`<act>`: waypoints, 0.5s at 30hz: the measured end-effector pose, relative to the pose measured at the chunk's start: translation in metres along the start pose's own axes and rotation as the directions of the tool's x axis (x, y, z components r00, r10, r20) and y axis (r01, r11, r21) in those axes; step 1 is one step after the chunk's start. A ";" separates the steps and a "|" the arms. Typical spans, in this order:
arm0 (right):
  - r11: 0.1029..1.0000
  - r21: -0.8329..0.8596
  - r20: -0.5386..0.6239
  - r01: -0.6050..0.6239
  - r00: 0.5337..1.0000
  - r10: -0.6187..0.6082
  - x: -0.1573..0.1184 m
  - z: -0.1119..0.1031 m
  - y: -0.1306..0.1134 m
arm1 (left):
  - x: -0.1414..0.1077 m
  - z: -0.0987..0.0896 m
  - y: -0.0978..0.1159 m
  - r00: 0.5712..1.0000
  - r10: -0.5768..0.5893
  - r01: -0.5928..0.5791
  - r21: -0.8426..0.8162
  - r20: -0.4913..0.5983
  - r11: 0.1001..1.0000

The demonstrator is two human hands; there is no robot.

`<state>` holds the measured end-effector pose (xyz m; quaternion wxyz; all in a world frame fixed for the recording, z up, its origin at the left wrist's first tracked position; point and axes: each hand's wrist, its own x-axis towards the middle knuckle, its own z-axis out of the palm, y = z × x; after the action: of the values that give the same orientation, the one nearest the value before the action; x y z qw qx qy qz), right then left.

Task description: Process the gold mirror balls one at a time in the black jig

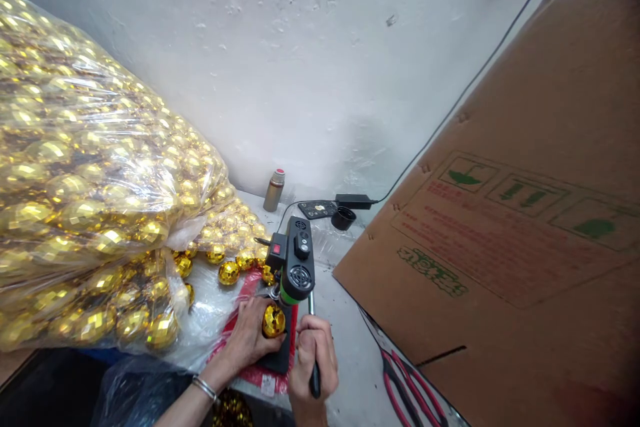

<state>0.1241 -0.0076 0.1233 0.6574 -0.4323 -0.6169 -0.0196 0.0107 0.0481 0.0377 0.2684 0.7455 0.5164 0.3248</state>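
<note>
My left hand (250,332) is closed around a shiny gold faceted ball (274,321), its thumb across the near side. The ball sits right under the head of a small black bench drill press (299,257), which has a green ring at its lower end and a red switch at its side. The drill tip is hidden, so I cannot tell whether it touches the ball. To the right, my right hand (315,357) is wrapped around the black-ended metal lever (312,307) beside the press. The black base (280,357) rests on a red sheet (249,285).
A clear plastic bag (95,167) bulging with gold balls fills the left. Several loose balls (229,273) lie near the press. Behind stand a small bottle (274,191), a black cap (343,218) and a power adapter (354,201). Right are a cardboard box (520,213) and red-handled scissors (413,390).
</note>
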 end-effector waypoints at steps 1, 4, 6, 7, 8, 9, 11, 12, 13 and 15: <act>1.000 -0.002 0.000 -0.004 1.000 0.004 -0.001 0.000 0.001 | 0.000 0.000 0.000 1.000 0.003 -0.003 -0.006 -0.001 1.000; 1.000 -0.006 -0.020 -0.016 1.000 0.016 -0.005 0.001 0.003 | 0.000 0.003 -0.002 1.000 0.005 -0.005 -0.017 -0.005 1.000; 1.000 -0.008 -0.028 -0.023 0.999 0.023 -0.006 0.002 0.004 | 0.001 0.004 -0.002 1.000 0.002 -0.002 -0.013 -0.004 1.000; 1.000 -0.008 -0.029 -0.023 0.999 0.023 -0.006 0.002 0.005 | 0.001 0.005 -0.003 1.000 -0.002 0.002 -0.009 -0.005 1.000; 1.000 -0.007 -0.030 -0.021 0.999 0.021 -0.006 0.002 0.005 | 0.000 0.005 -0.002 1.000 -0.005 0.005 -0.005 -0.004 1.000; 1.000 -0.003 -0.029 -0.017 0.999 0.017 -0.006 0.002 0.005 | 0.000 0.004 -0.002 1.000 -0.007 0.007 -0.003 -0.002 1.000; 1.000 0.004 -0.030 -0.012 0.999 0.013 -0.006 0.002 0.005 | 0.000 0.003 -0.001 1.000 -0.011 0.011 -0.008 0.005 1.000; 1.000 0.008 -0.031 -0.013 0.999 0.013 -0.006 0.002 0.005 | 0.000 0.002 0.000 1.000 -0.012 0.012 -0.012 0.010 1.000; 1.000 0.012 -0.031 -0.015 0.999 0.015 -0.007 0.002 0.006 | 0.000 0.001 0.000 1.000 -0.012 0.012 -0.017 0.014 1.000; 1.000 0.022 -0.033 -0.020 0.999 0.021 -0.008 0.003 0.007 | -0.001 0.001 0.001 1.000 -0.010 0.011 -0.023 0.013 1.000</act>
<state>0.1238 -0.0060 0.1125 0.6725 -0.4309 -0.6016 -0.0133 0.0117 0.0471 0.0375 0.2822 0.7417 0.5147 0.3246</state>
